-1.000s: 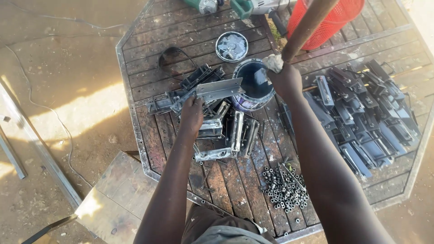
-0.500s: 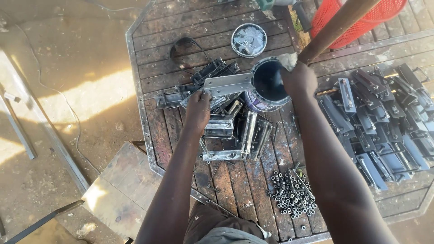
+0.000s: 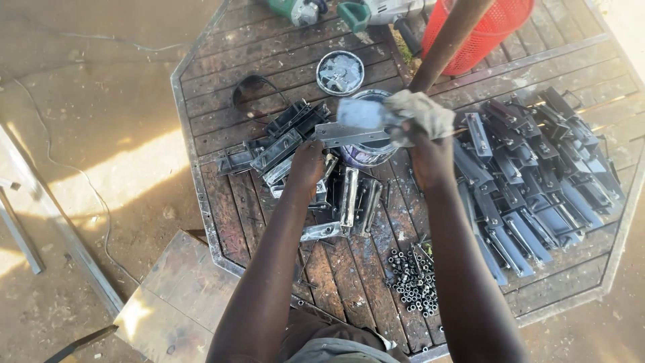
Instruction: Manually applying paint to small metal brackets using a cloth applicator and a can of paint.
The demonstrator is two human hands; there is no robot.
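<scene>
My left hand (image 3: 306,165) grips one end of a flat grey metal bracket (image 3: 353,134) and holds it level over an open paint tin (image 3: 366,153). My right hand (image 3: 430,151) is closed on a whitish rag (image 3: 420,113) pressed against the bracket's right end, above the tin. Under my left hand lies a heap of bare metal brackets (image 3: 336,198). The tin's inside is mostly hidden by the bracket and rag.
The octagonal wooden-slat table (image 3: 201,128) carries a spread of dark painted brackets (image 3: 537,175) at right, a pile of small nuts (image 3: 410,282), the tin's lid (image 3: 340,72), a red basket (image 3: 487,30), power tools (image 3: 336,10) at the far edge and a brown pole (image 3: 447,44).
The right hand has lifted out of the tin and now holds the rag against the bracket's end. The left hand has barely moved. The camera has shifted a little.
</scene>
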